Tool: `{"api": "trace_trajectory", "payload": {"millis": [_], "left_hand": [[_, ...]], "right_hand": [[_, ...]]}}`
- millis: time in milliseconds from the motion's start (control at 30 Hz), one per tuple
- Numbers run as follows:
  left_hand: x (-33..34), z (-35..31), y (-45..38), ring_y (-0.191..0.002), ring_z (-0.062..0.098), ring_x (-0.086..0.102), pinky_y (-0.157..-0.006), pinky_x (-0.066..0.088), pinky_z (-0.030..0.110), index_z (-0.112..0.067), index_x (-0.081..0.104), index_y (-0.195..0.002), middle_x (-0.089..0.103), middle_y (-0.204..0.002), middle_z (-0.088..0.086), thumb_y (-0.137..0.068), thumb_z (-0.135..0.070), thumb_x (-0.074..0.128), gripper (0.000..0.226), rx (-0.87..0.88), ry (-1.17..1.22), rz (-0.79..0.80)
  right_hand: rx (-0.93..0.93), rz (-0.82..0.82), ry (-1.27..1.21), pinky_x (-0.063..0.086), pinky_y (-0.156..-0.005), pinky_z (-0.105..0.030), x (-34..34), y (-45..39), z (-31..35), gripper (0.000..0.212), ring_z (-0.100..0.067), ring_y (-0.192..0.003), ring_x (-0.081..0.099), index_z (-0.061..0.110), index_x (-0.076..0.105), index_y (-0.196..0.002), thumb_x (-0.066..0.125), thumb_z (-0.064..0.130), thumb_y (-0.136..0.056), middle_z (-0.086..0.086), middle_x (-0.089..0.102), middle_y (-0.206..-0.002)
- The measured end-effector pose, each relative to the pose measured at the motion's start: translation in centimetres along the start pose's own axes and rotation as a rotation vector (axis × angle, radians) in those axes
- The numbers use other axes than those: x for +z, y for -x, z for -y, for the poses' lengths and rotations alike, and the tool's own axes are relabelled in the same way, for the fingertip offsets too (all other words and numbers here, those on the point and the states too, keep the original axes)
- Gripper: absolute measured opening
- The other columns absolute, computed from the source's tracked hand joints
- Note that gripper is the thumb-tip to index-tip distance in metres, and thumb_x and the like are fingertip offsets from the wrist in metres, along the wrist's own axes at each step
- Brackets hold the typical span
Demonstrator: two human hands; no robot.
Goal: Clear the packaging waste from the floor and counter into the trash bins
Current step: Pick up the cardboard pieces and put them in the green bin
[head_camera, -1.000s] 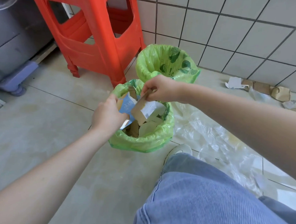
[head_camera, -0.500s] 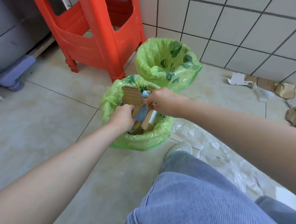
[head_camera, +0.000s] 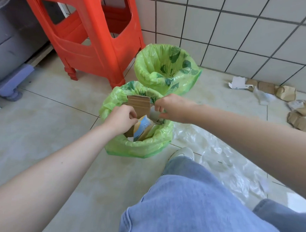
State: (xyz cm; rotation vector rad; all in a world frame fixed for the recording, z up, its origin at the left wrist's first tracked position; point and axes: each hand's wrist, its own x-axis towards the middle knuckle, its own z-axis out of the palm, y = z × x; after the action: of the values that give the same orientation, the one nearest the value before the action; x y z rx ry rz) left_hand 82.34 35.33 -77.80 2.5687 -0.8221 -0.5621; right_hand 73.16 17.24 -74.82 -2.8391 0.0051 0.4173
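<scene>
Two small bins lined with green bags stand on the tiled floor. The near bin (head_camera: 139, 150) holds an upright brown cardboard piece (head_camera: 138, 105) and a blue-and-white carton (head_camera: 142, 128). My left hand (head_camera: 121, 119) is over the bin's left side, its curled fingers pinching the carton's top edge. My right hand (head_camera: 173, 108) hovers over the right rim with fingers curled above a white scrap; whether it grips the scrap is unclear. The far bin (head_camera: 168, 64) looks empty inside.
A white box scrap (head_camera: 238, 83) and brown cardboard pieces (head_camera: 286, 92) lie along the tiled wall at right. A clear plastic sheet (head_camera: 225, 153) is spread beside my shoe (head_camera: 182, 152). A red stool (head_camera: 92, 35) and a grey appliance (head_camera: 12, 41) stand at left.
Both hands lowered the carton from above the near bin down into it. My hands have since drawn slightly apart over the rim, and the view tilted closer to the bins.
</scene>
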Motion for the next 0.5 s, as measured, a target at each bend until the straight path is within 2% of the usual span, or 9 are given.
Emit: {"api": "trace_trajectory", "payload": {"millis": [133, 300, 400, 500], "left_hand": [[-1.9, -2.4, 0.9, -0.068, 0.008, 0.059, -0.058, 0.045, 0.024, -0.022, 0.066, -0.085, 0.066, -0.077, -0.005, -0.086, -0.02, 0.062, 0.005, 0.058, 0.064, -0.068], [-1.7, -7.3, 1.7, -0.077, 0.011, 0.064, -0.07, 0.054, 0.029, -0.023, 0.068, -0.084, 0.067, -0.08, -0.008, -0.086, -0.02, 0.06, 0.009, 0.157, 0.137, -0.054], [-0.3, -10.8, 1.5, -0.079, 0.011, 0.064, -0.071, 0.053, 0.027, -0.021, 0.068, -0.086, 0.068, -0.082, -0.007, -0.086, -0.02, 0.059, 0.009, 0.247, 0.13, -0.006], [1.7, -14.5, 0.5, -0.077, 0.016, 0.064, -0.07, 0.054, 0.031, -0.018, 0.067, -0.086, 0.069, -0.082, -0.003, -0.087, -0.02, 0.057, 0.01, 0.331, 0.068, 0.071]], "right_hand": [[0.039, -0.03, -0.019, 0.051, -0.087, -0.038, -2.3, 2.7, -1.2, 0.024, -0.024, -0.1, 0.061, 0.012, 0.062, -0.113, 0.056, 0.024, -0.093, -0.004, 0.068, -0.108], [0.101, 0.018, 0.043, 0.049, -0.087, -0.035, -4.0, 7.5, -4.3, 0.026, -0.022, -0.101, 0.06, 0.014, 0.06, -0.116, 0.055, 0.028, -0.094, -0.001, 0.066, -0.109], [0.175, 0.077, 0.119, 0.049, -0.088, -0.039, -4.0, 11.1, -7.3, 0.028, -0.024, -0.104, 0.058, 0.016, 0.058, -0.118, 0.049, 0.031, -0.096, -0.002, 0.064, -0.109], [0.252, 0.163, 0.2, 0.049, -0.085, -0.037, -3.4, 14.6, -10.9, 0.029, -0.024, -0.104, 0.057, 0.02, 0.055, -0.12, 0.044, 0.034, -0.097, -0.001, 0.061, -0.111]]}}
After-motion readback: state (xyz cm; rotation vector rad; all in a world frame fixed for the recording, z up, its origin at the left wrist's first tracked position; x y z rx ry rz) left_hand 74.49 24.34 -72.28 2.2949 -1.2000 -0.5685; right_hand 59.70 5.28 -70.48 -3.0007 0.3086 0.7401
